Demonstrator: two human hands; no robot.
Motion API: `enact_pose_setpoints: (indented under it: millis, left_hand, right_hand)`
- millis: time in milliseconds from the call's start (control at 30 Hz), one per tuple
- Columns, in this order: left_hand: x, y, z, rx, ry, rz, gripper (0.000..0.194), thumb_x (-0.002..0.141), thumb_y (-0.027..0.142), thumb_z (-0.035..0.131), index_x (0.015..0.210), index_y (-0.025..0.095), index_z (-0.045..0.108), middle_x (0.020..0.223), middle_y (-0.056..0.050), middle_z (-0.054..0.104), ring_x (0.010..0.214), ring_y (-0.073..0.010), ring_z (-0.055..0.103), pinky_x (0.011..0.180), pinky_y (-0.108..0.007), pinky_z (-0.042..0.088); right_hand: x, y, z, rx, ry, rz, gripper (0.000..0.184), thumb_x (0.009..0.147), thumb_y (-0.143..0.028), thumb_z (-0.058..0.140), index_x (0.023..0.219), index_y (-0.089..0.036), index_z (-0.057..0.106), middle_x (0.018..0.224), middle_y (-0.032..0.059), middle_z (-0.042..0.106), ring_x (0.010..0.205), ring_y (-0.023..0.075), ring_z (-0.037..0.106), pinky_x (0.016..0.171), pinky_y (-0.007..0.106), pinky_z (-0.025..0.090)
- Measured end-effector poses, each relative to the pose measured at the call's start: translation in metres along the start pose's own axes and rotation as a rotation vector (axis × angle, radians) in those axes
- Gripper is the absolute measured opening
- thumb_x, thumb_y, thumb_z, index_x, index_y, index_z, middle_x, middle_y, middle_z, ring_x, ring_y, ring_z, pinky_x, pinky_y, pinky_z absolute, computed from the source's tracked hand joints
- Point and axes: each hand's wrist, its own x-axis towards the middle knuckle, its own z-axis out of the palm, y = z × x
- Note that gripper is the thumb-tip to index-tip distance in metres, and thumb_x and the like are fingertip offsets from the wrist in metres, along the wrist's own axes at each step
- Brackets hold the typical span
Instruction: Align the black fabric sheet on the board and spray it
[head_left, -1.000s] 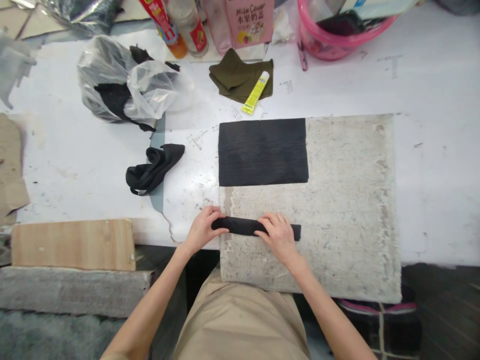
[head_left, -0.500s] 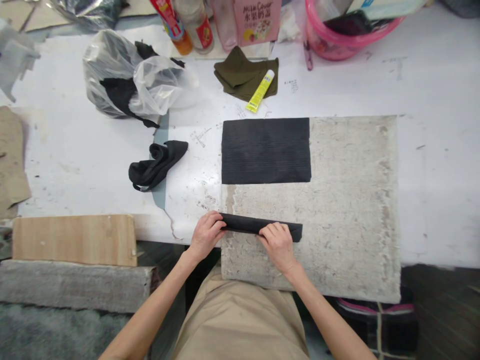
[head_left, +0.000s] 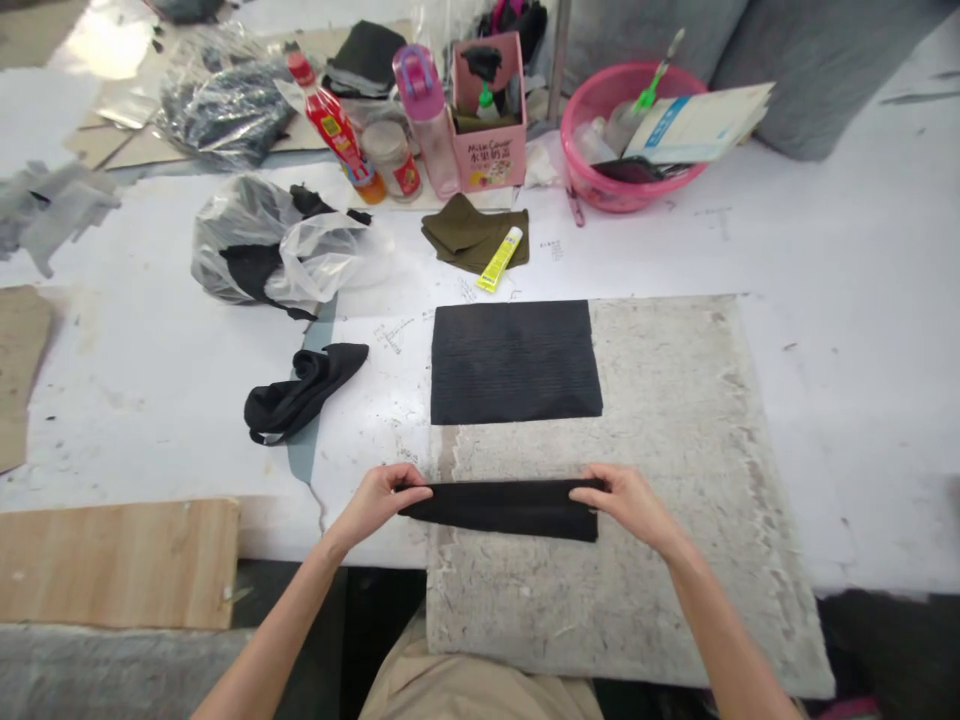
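Observation:
A folded black fabric strip [head_left: 502, 510] stretches between my hands over the lower part of a worn grey board [head_left: 675, 450]. My left hand [head_left: 390, 492] pinches its left end, just past the board's left edge. At the strip's upper right corner, my right hand [head_left: 611, 495] grips it between thumb and fingers. Beyond the strip, a stack of black fabric pieces [head_left: 516, 362] lies flat at the board's upper left. To the left, a rolled black cloth [head_left: 304, 390] rests on the white table.
A yellow tube [head_left: 499, 260] lies on olive fabric [head_left: 457, 225]. Behind stand a red-labelled bottle [head_left: 337, 130], a glass jar [head_left: 391, 160], a pink bottle [head_left: 431, 130], a pink box [head_left: 491, 150] and a pink basin [head_left: 637, 195]. A plastic bag [head_left: 247, 215] with black scraps sits left.
My right hand has shifted right to the strip's end, and the strip now hangs wider between both hands. The view has tilted up, showing more of the table's back.

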Motion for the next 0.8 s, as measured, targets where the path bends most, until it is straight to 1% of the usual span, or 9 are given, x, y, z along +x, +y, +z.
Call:
enact_pose_setpoints:
  millis: [67, 167, 233, 300, 367, 433, 500, 633, 800]
  left_hand:
    - [0.015, 0.003, -0.002, -0.083, 0.074, -0.007, 0.025, 0.072, 0.042, 0.072, 0.07, 0.018, 0.066, 0.063, -0.001, 0.062, 0.057, -0.0133, 0.053, 0.054, -0.022, 0.039]
    - [0.038, 0.009, -0.003, -0.174, 0.179, -0.009, 0.03, 0.069, 0.045, 0.074, 0.074, 0.016, 0.067, 0.061, 0.0, 0.06, 0.053, -0.011, 0.049, 0.05, -0.02, 0.036]
    - [0.05, 0.013, -0.003, -0.197, 0.234, -0.03, 0.034, 0.067, 0.047, 0.075, 0.073, 0.015, 0.067, 0.058, 0.0, 0.057, 0.049, -0.0095, 0.045, 0.046, -0.019, 0.033]
    - [0.059, 0.015, -0.003, -0.223, 0.275, -0.059, 0.036, 0.065, 0.049, 0.077, 0.071, 0.015, 0.066, 0.055, 0.001, 0.055, 0.047, -0.0085, 0.043, 0.045, -0.018, 0.031]
    - [0.066, 0.015, -0.002, -0.242, 0.301, -0.087, 0.039, 0.063, 0.05, 0.079, 0.068, 0.015, 0.063, 0.052, 0.002, 0.053, 0.046, -0.0078, 0.042, 0.043, -0.018, 0.03]
    - [0.071, 0.015, 0.0, -0.247, 0.324, -0.106, 0.041, 0.061, 0.05, 0.08, 0.067, 0.014, 0.062, 0.05, 0.003, 0.052, 0.044, -0.0073, 0.041, 0.042, -0.017, 0.028]
    - [0.075, 0.015, 0.001, -0.249, 0.33, -0.107, 0.041, 0.06, 0.051, 0.079, 0.068, 0.014, 0.062, 0.049, 0.003, 0.052, 0.043, -0.0069, 0.041, 0.042, -0.017, 0.027]
    - [0.08, 0.017, 0.002, -0.263, 0.32, -0.095, 0.042, 0.062, 0.053, 0.077, 0.073, 0.014, 0.064, 0.047, 0.003, 0.052, 0.042, -0.0067, 0.04, 0.041, -0.016, 0.026]
    - [0.083, 0.015, 0.004, -0.243, 0.35, -0.082, 0.041, 0.063, 0.052, 0.077, 0.071, 0.015, 0.062, 0.046, 0.003, 0.051, 0.04, -0.0072, 0.039, 0.039, -0.017, 0.025]
  right_hand:
    - [0.013, 0.004, -0.006, 0.146, 0.105, 0.08, 0.025, 0.072, -0.043, 0.067, 0.066, -0.019, 0.06, 0.053, -0.0036, 0.057, 0.052, 0.0132, 0.051, 0.051, 0.025, 0.037]
    - [0.031, 0.006, -0.011, 0.293, 0.246, 0.118, 0.032, 0.065, -0.049, 0.069, 0.071, -0.018, 0.063, 0.055, -0.0017, 0.059, 0.049, 0.0135, 0.05, 0.048, 0.026, 0.037]
    - [0.04, 0.005, -0.014, 0.344, 0.317, 0.111, 0.036, 0.065, -0.052, 0.067, 0.072, -0.017, 0.063, 0.056, -0.0003, 0.061, 0.049, 0.0136, 0.051, 0.048, 0.026, 0.038]
    - [0.047, 0.005, -0.017, 0.346, 0.375, 0.102, 0.037, 0.068, -0.054, 0.065, 0.07, -0.018, 0.06, 0.053, -0.0001, 0.06, 0.047, 0.0134, 0.05, 0.047, 0.025, 0.038]
    - [0.052, 0.006, -0.018, 0.277, 0.441, 0.094, 0.037, 0.072, -0.056, 0.063, 0.065, -0.02, 0.056, 0.047, -0.0012, 0.057, 0.044, 0.013, 0.048, 0.047, 0.025, 0.037]
    - [0.056, 0.007, -0.02, 0.158, 0.517, 0.074, 0.039, 0.075, -0.056, 0.061, 0.06, -0.021, 0.052, 0.043, -0.0032, 0.052, 0.042, 0.0126, 0.046, 0.05, 0.026, 0.037]
    - [0.059, 0.007, -0.02, 0.03, 0.581, 0.052, 0.041, 0.078, -0.057, 0.059, 0.059, -0.021, 0.052, 0.043, -0.004, 0.05, 0.043, 0.0123, 0.046, 0.053, 0.027, 0.036]
    - [0.064, 0.005, -0.02, -0.16, 0.654, 0.034, 0.043, 0.084, -0.058, 0.051, 0.061, -0.021, 0.055, 0.052, -0.0015, 0.055, 0.05, 0.0137, 0.047, 0.055, 0.027, 0.032]
    - [0.07, 0.007, -0.02, -0.269, 0.699, 0.031, 0.04, 0.089, -0.054, 0.047, 0.07, -0.022, 0.062, 0.062, 0.0009, 0.063, 0.057, 0.0159, 0.052, 0.057, 0.028, 0.03]
